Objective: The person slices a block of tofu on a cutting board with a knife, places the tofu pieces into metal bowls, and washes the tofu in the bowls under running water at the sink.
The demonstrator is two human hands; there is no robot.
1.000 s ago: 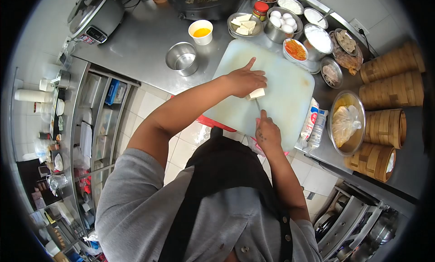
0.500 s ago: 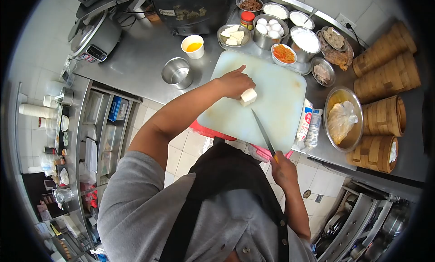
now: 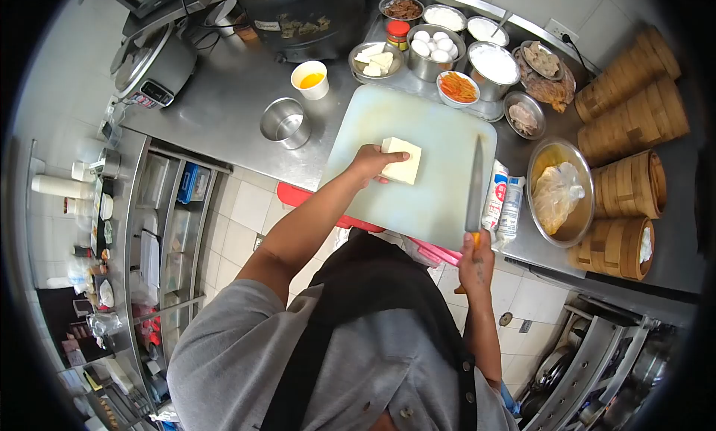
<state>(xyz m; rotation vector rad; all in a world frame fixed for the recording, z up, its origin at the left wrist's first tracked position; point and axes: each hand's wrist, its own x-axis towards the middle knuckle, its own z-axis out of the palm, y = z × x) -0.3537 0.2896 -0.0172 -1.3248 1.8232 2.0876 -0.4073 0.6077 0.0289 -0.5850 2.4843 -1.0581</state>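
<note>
My left hand [image 3: 370, 165] grips a pale cream block [image 3: 403, 159] by its left side, thumb over the top and fingers partly hidden beneath. Its broad face is turned up above the white cutting board [image 3: 440, 200]; I cannot tell whether it touches the board. On the right, my right hand [image 3: 477, 264] is closed around the orange-brown handle of a knife [image 3: 475, 185]. The long blade points away from me along the board's right edge, apart from the block.
Behind the board stand a plate of pale pieces [image 3: 375, 58], a pot of eggs [image 3: 435, 46] and a bowl of orange strips [image 3: 458, 88]. A metal bowl [image 3: 286, 124] is at left. Two plastic packages [image 3: 503, 203], a large basin [image 3: 589, 200] and bamboo steamers [image 3: 630, 185] are at right.
My left hand has gone from touching the block with a bent wrist to gripping it, and the block's larger face now shows. The knife has swung right, away from the block.
</note>
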